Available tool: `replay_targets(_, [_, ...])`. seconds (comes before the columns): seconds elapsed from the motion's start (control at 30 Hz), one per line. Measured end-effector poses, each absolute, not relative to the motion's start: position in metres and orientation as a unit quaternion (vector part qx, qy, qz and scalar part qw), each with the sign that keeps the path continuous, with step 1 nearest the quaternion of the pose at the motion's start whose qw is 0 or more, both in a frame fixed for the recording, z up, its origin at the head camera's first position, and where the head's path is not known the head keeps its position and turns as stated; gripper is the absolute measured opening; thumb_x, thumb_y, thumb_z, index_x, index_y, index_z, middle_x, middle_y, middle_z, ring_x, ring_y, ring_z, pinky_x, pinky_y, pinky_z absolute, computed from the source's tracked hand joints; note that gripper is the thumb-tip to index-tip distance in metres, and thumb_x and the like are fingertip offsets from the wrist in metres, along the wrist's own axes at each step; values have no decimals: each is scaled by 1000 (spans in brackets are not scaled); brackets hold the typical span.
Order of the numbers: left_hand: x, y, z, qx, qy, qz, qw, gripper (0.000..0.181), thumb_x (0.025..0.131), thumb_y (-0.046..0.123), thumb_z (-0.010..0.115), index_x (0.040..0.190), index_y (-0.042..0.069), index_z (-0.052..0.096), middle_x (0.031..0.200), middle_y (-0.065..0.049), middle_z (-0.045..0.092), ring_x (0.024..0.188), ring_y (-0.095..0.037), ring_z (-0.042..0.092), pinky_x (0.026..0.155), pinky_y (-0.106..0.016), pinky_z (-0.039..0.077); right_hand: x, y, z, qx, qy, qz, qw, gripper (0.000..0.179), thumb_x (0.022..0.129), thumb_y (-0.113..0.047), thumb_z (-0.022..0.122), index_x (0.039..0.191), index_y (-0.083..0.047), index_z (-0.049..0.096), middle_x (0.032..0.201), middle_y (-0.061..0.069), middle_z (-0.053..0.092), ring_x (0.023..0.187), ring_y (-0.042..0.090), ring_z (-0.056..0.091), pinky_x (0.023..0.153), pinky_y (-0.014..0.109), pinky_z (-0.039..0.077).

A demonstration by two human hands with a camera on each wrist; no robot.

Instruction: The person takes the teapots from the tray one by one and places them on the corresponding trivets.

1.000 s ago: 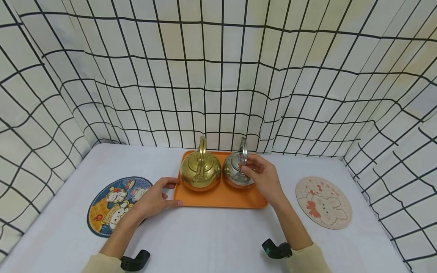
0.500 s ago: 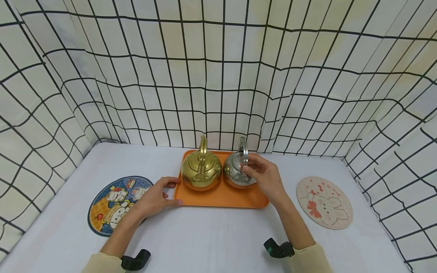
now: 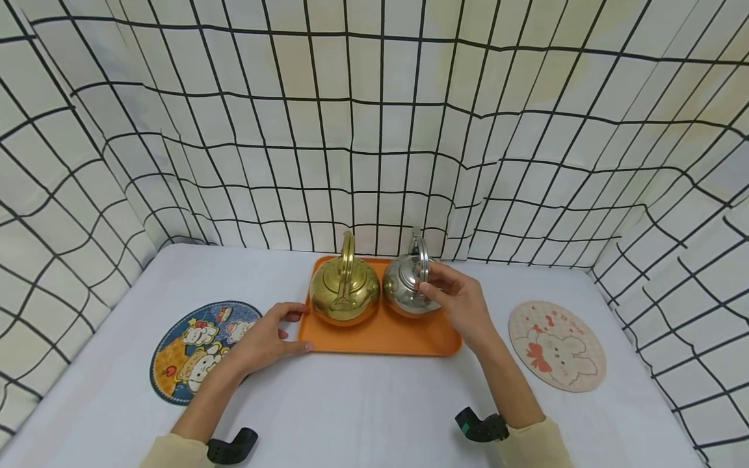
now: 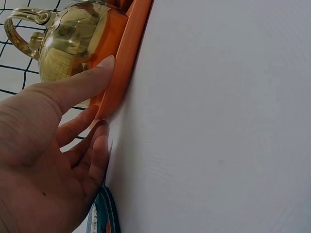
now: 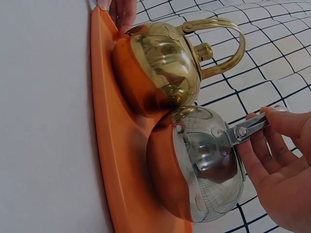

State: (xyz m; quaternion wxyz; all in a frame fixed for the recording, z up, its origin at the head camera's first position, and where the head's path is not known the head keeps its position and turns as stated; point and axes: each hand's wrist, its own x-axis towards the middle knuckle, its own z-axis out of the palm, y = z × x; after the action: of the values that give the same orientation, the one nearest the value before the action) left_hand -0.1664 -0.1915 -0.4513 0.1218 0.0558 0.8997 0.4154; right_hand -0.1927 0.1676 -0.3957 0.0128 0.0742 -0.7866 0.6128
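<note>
On the orange tray (image 3: 374,344) a gold teapot (image 3: 344,292) stands at the left, its hoop handle upright. A smaller silver teapot (image 3: 404,286) is close beside it at the right; the right wrist view shows its rounded body (image 5: 194,160). My right hand (image 3: 459,302) pinches the silver handle between thumb and fingers from the right side. Whether the silver base touches the tray cannot be told. My left hand (image 3: 266,341) holds the tray's left front corner, thumb over the rim (image 4: 129,68) and fingers against its outer side.
A round blue patterned mat (image 3: 193,351) lies at the left, partly under my left forearm. A pale rabbit mat (image 3: 556,348) lies at the right. Behind the white tabletop (image 3: 363,416) rises a white, black-gridded backdrop (image 3: 363,130).
The silver teapot has shifted slightly back and its handle has turned a little, with the right hand moving slightly right. Left hand, tray and gold teapot look unmoved.
</note>
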Motion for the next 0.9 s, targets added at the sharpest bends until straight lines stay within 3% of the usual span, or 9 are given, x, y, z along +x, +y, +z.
replay_targets(0.63, [-166,-192,-452,59,901,414,118,74,84,28,89,146,10,53,142,-17,56,120,-29,55,93,-38,47,-187,183,-391,80,-782,618,18,40,98,-17,73,138,-14,67,120,7,71,111,10,67,98,16,54])
replay_targets(0.9, [-167,-192,-452,57,903,410,117,75,85,29,88,147,10,52,142,-17,56,119,-30,55,92,-35,47,-185,187,-389,79,-784,616,15,41,99,-16,72,139,-14,67,114,-3,70,108,10,66,97,17,54])
